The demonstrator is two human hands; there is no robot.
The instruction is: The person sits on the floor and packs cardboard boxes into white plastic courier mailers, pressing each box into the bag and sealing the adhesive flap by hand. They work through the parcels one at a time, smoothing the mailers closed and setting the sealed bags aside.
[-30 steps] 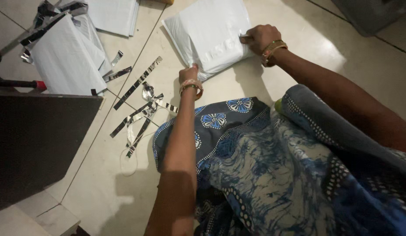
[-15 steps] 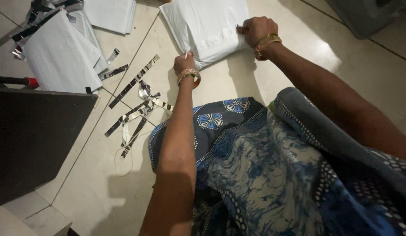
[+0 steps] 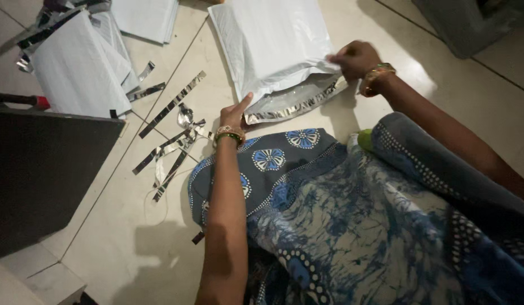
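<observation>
The floor is laid with large pale, cream-coloured tiles, glossy enough to catch a soft bright patch of light near the upper right, with thin dark grout lines running diagonally across the view. The light is dim and even, and a soft shadow falls on the tiles toward the bottom. At the left edge stands a dark, flat-sided piece of furniture, its face almost black and its top edge slanting across the tiles; its kind cannot be told. In the top right corner sits a grey box-like object, only partly in view. No wall or window shows from this downward angle.
</observation>
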